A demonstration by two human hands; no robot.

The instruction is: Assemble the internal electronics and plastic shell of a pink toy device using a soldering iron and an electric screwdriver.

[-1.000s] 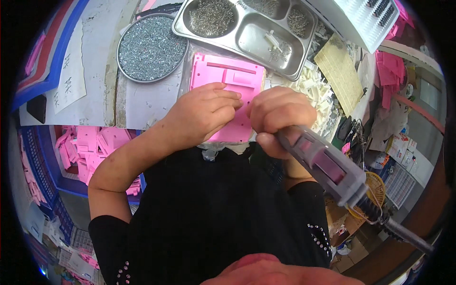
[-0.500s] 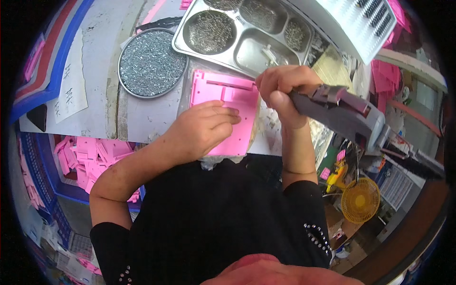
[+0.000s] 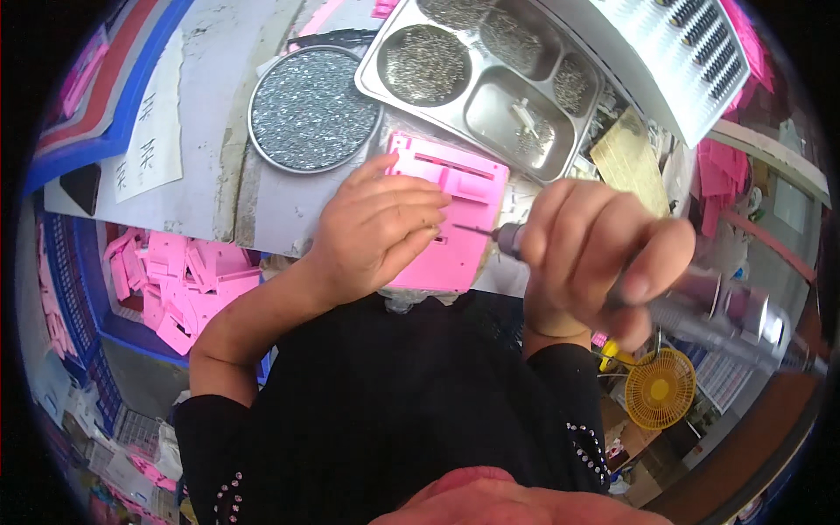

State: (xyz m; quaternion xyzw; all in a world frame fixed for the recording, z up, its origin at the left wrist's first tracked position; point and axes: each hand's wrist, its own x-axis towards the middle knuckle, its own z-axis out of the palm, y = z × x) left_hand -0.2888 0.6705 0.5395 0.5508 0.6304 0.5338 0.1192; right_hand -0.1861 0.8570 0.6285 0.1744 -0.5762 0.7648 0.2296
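Observation:
A pink plastic panel (image 3: 451, 267) with slots and small holes lies on the table in front of me. My left hand (image 3: 372, 223) rests across its left side, fingers stretched out and pressing on the surface. To the right of the panel, my right hand (image 3: 595, 262) is wrapped round a grey power screwdriver (image 3: 722, 319), whose body is partly blurred. The thin dark bit (image 3: 472, 230) points left over the panel near a small slot. Whether its tip touches the plastic I cannot tell.
Beyond the panel stand a round dish (image 3: 302, 170) full of small screws and a steel compartment tray (image 3: 448, 114) with small metal parts. A white rack (image 3: 678, 96) of black pieces is at the far right. Lower left, a blue crate holds pink parts (image 3: 184, 280); a yellow fan (image 3: 661, 389) stands lower right.
My right hand has come down and toward me with the screwdriver, and its bit now shows over the panel. My left hand stays on the panel, fingers more stretched. The view has shifted slightly.

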